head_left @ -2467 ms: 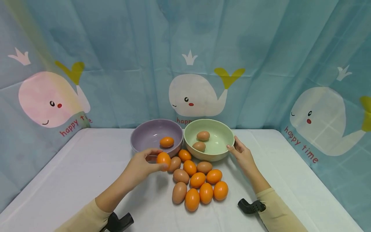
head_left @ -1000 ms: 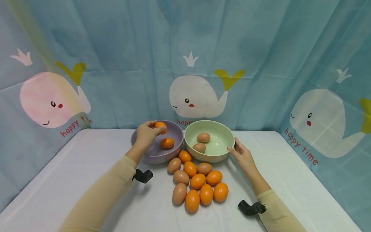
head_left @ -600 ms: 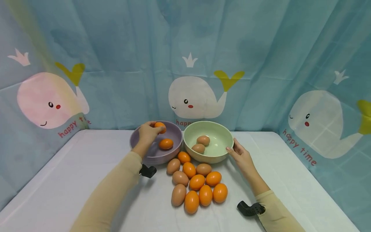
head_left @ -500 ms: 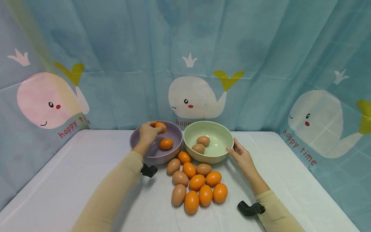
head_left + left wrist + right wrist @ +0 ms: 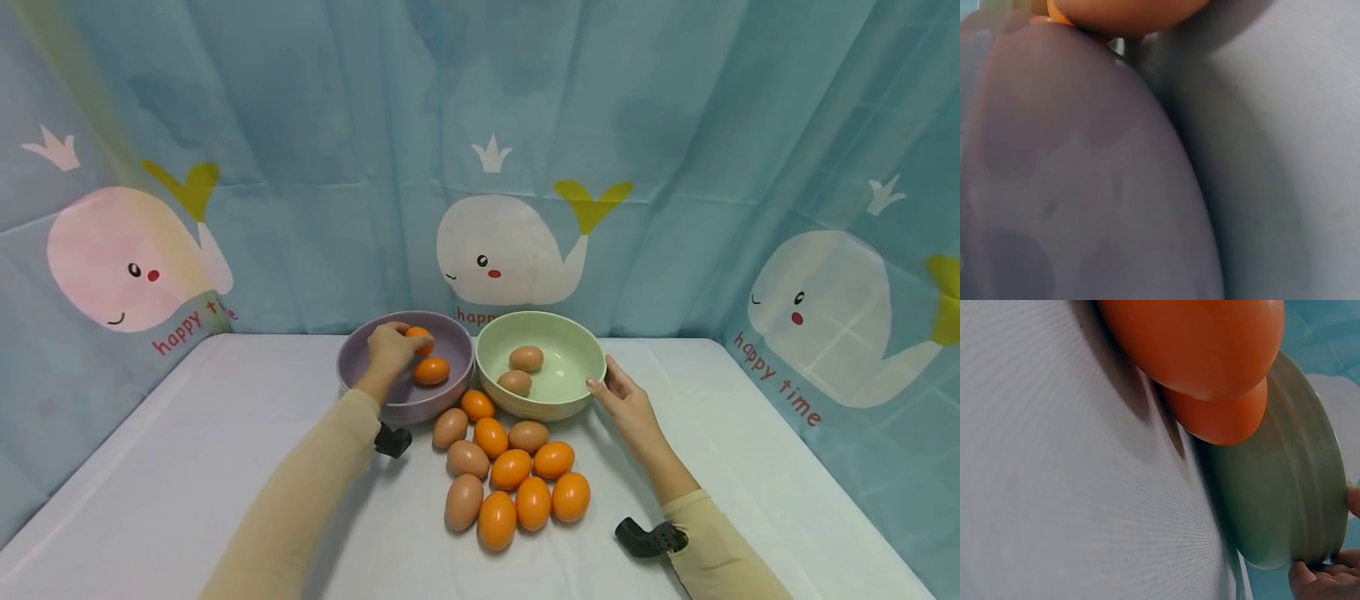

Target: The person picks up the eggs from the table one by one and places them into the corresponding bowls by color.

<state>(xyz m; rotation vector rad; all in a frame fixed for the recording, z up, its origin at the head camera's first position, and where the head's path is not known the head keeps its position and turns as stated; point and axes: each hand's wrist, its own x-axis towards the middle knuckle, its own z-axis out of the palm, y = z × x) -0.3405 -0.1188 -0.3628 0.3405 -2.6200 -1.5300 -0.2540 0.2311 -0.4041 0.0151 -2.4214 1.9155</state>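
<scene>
Wears a plain beige left sleeve (image 5: 300,508) and matching right sleeve (image 5: 723,546), both long, ending short of the wrist. Creases lightly near the cuffs. Carries a black right fitting (image 5: 645,539) at the right cuff, on the side facing the other arm: bent like a pipe elbow, speckled with small dots or holes beside the cloth, too small to tell which. Carries a black left fitting (image 5: 393,441) at the left cuff, likewise on the inner side, partly hidden behind cloth. Shows bare left hand (image 5: 392,347) and right hand (image 5: 628,404) beyond the sleeves.
</scene>
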